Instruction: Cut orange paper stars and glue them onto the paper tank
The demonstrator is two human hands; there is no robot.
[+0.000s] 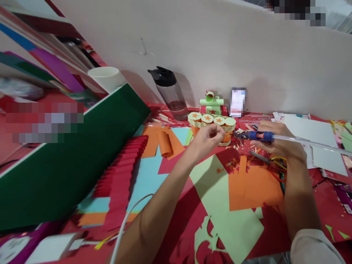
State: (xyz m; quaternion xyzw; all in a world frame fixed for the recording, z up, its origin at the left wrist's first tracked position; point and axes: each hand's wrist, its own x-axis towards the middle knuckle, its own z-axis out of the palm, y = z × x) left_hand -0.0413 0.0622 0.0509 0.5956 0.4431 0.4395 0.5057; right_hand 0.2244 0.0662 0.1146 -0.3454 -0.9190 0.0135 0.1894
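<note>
A paper tank track (226, 129) stands near the wall, its pale green round tops marked with orange stars. In front of it my left hand (210, 135) is closed in a pinch, and whatever lies between its fingertips is too small to make out. My right hand (277, 137) grips a blue glue gun (261, 136) with a long clear glue stick behind it, its dark nozzle pointing left toward my left fingertips. Under my right wrist lie scissors (260, 157). Behind the track sits a green and red paper tank body (213, 104) with rolled tubes on top.
A dark green board (82, 157) leans at the left, beside pleated red paper (123, 176). A water bottle (172, 95) and a phone (238, 102) stand by the wall. Orange paper (258, 190), green paper (228, 209) and scraps cover the red table; a white cable (126, 220) crosses my left arm.
</note>
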